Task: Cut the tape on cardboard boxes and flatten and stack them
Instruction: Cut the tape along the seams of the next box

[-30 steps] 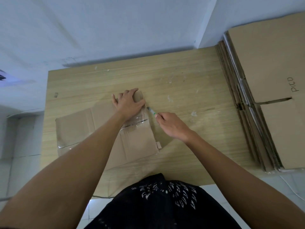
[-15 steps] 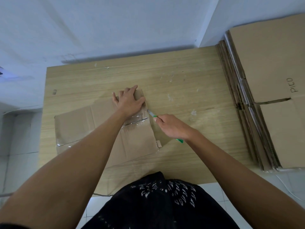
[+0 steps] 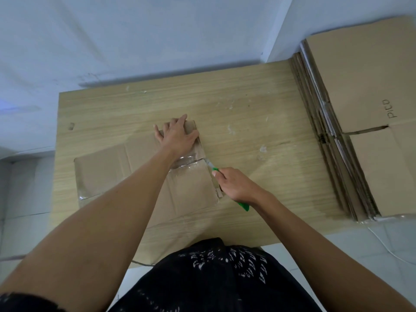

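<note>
A small flattened cardboard box (image 3: 101, 176) lies on the wooden surface (image 3: 247, 104), its long axis running left to right. The left hand (image 3: 177, 136) presses flat on the box's far right corner, fingers straight and spread, and its forearm crosses over the middle of the box. Just nearer than that hand, a strip of clear tape (image 3: 185, 162) runs across the box to its right edge. At that edge the green utility knife (image 3: 244, 206) lies on a diagonal, blade pointing away and to the left with its tip at the end of the tape. The right hand (image 3: 236, 185) grips the knife's handle with curled fingers. Well to the right of the box stands a stack of flattened boxes (image 3: 360, 86), the top one printed "PICO".
</note>
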Demonstrator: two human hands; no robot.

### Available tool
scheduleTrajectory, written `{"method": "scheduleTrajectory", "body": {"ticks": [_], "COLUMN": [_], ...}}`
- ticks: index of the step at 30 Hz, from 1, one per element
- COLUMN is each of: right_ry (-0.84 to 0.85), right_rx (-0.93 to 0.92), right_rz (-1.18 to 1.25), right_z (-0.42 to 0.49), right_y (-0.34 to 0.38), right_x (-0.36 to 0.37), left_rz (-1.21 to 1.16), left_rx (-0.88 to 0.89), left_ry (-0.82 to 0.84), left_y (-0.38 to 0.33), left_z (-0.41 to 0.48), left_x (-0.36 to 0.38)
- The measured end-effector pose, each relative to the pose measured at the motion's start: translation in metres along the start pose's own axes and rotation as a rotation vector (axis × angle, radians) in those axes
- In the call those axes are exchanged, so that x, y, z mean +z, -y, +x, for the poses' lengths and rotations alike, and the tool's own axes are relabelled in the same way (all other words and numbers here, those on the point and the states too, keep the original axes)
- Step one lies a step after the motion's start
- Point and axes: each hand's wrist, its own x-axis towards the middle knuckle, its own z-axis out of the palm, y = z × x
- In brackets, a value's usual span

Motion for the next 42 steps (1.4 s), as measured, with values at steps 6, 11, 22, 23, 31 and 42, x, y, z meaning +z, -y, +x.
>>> {"method": "scheduleTrajectory", "body": {"ticks": [6,11,22,23,31,42], "right_ry": [-0.037,-0.054,-0.135,-0.134,-0.323,-0.362], "right_rx": [-0.022,-0.008,0.016,0.013,0.058,-0.334], "right_rz": [-0.010,0.027,0.117,0.108,0.115,-0.557], "right_z": [-0.017,-0.026,-0.027,-0.025,-0.011,0.033], "right_y": [-0.007,-0.006,-0.005,-0.002,-0.014,0.000], "right_x": [0.010,0.015,0.021,0.019,0.001,-0.026], "left_rz": [0.014,-0.003,-0.064,-0.032,0.066,-0.009], "left_rx": [0.012,0.045,0.304,0.299,0.295,0.148], "left_ry": [0.013,0.035,-0.243,-0.218,-0.296,-0.266], "left_y": [0.000,0.004,0.035,0.036,0.038,0.034], "left_z": [0.000,0.000,-0.091,-0.100,-0.116,-0.147], "left_x": [-0.001,-0.002,0.014,0.020,0.031,0.030]}}
